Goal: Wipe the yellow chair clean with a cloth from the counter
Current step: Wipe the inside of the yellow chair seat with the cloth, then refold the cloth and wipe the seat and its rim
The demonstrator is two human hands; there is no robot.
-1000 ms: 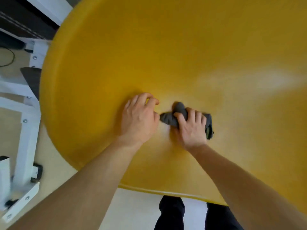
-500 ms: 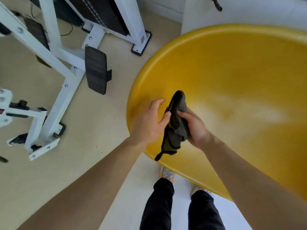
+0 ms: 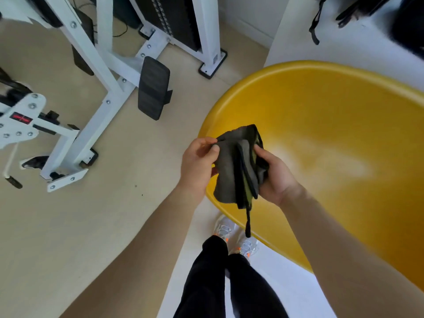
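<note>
The left hand (image 3: 197,166) pinches the upper left corner of the dark grey cloth (image 3: 226,173) between the thumb and curled fingers. The right hand (image 3: 276,177) grips the cloth's bunched right side, thumb on top and fingers wrapped underneath. The cloth hangs between the two hands over the near left rim of the yellow chair (image 3: 332,125); I cannot tell whether it touches the shell. Its folded layers show black edging and a strip of yellow-green, and a thin black loop (image 3: 248,223) dangles from its lower edge. A pale patch of glare lies across the chair's curved seat to the right of the hands. Below the hands the person's black trousers (image 3: 206,283) and light shoes (image 3: 226,230) with orange accents stand on the pale floor (image 3: 80,214). To the left stands a white-framed exercise machine (image 3: 103,72) with a black pad (image 3: 153,88). At the top right a dark bag (image 3: 408,24) with straps lies on a white surface.
</note>
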